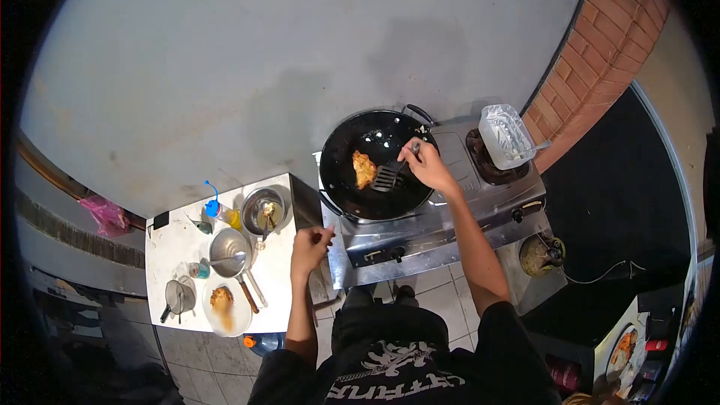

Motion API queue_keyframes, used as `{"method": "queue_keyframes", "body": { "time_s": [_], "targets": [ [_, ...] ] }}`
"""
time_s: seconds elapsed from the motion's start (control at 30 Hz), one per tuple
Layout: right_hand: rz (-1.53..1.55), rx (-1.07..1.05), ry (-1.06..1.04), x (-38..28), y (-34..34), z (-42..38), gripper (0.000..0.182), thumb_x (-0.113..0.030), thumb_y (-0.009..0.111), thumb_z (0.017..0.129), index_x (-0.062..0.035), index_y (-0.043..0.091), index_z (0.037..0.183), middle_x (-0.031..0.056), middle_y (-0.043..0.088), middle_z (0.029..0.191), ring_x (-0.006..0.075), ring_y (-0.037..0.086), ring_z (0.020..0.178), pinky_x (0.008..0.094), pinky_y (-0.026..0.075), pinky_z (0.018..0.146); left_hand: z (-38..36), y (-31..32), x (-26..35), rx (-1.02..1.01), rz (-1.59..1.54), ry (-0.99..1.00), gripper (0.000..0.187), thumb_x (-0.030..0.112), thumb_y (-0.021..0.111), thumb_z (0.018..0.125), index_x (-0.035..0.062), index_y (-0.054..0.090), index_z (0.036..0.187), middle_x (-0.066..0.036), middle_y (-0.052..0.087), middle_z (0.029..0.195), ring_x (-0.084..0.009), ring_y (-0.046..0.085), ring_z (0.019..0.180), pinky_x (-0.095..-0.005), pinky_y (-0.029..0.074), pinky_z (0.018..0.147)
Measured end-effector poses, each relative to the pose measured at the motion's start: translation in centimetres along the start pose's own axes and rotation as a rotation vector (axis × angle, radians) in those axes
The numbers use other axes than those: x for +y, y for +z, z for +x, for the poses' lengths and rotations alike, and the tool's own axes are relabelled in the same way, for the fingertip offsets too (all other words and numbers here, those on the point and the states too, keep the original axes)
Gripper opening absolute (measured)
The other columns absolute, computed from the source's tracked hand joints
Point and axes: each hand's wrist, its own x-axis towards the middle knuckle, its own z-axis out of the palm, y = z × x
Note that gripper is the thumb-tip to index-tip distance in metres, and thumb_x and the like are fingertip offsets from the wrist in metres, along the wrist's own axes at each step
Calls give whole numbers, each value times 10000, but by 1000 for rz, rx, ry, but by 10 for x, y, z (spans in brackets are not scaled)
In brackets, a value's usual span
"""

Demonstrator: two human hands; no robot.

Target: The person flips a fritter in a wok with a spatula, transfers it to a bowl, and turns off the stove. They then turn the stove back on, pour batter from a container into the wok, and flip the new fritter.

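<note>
My right hand is closed around the handle of a slotted turner, whose blade lies inside a black wok. Beside the blade, nearly touching it, rests a golden-brown fried piece of food. Shiny oil shows in the bottom of the wok. My left hand hovers just below the wok's left handle, between the white table and the stove. Its fingers are loosely bent and apart, and I see nothing in them.
The steel gas stove carries a plastic container on its right burner. On the white table stand metal bowls, a saucepan, a blue-capped bottle and a plate with fried food. A gas cylinder is at right.
</note>
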Motion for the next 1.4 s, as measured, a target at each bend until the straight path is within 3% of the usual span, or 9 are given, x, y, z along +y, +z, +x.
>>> {"method": "queue_keyframes", "body": {
  "time_s": [0.03,0.13,0.27,0.5,0.73,0.8,1.03,1.1,1.4],
  "targets": [
    [114,-18,19,0,4,-2,161,-145,558,952,-19,583,854,-2,545,640,80,473,542,278,378,511,4,-7,-1,35,53,9,412,348,642,916,-42,691,796,-63,624,603,-97,559,526,-259,439,507],
    [341,64,51,-5,13,-13,165,-130,533,969,-35,584,845,-52,469,635,19,377,547,213,322,490,13,-19,-2,30,47,-18,425,356,635,922,-43,684,783,-55,617,600,-88,549,529,-249,436,514],
    [319,127,-2,-10,20,-21,158,-113,517,977,-38,586,856,-52,450,621,24,380,536,214,312,484,18,-21,-2,-13,17,-28,416,348,645,918,-46,677,788,-51,618,609,-87,556,548,-248,443,534],
    [175,89,-85,-22,25,-26,111,-85,524,969,-22,577,895,-22,555,752,28,433,638,209,351,542,25,-18,-8,-100,-2,5,421,360,656,907,-47,683,804,-62,628,618,-100,572,549,-254,450,536],
    [301,147,-4,-19,44,-29,126,-82,501,981,-12,566,899,-20,576,791,19,419,637,198,354,548,29,-12,-13,-144,26,103,391,343,662,900,-38,697,820,-83,644,615,-110,586,530,-258,446,521],
    [288,135,-17,-19,44,-30,124,-84,496,984,-12,556,904,4,594,840,27,433,637,192,372,567,31,-12,-15,-228,55,60,469,413,617,921,-45,697,857,-90,653,684,-124,616,624,-261,476,586],
    [335,163,-48,-26,43,-39,129,-63,473,980,-6,561,905,35,617,912,37,465,658,199,397,581,34,-15,-15,-218,72,73,447,391,618,923,-43,701,855,-86,643,652,-128,615,609,-266,477,570],
    [357,177,-69,-25,43,-43,123,-49,468,976,-7,559,904,48,627,936,39,476,669,199,403,588,36,-13,-21,-171,25,107,416,375,641,904,-28,708,827,-92,656,614,-116,598,530,-266,452,530],
    [489,259,-11,-32,39,-51,116,-29,463,967,-23,545,885,100,651,1012,46,505,650,201,404,557,37,-15,-10,-165,41,82,434,394,601,935,-17,708,847,-64,629,628,-100,575,563,-248,437,518]
  ]
}}
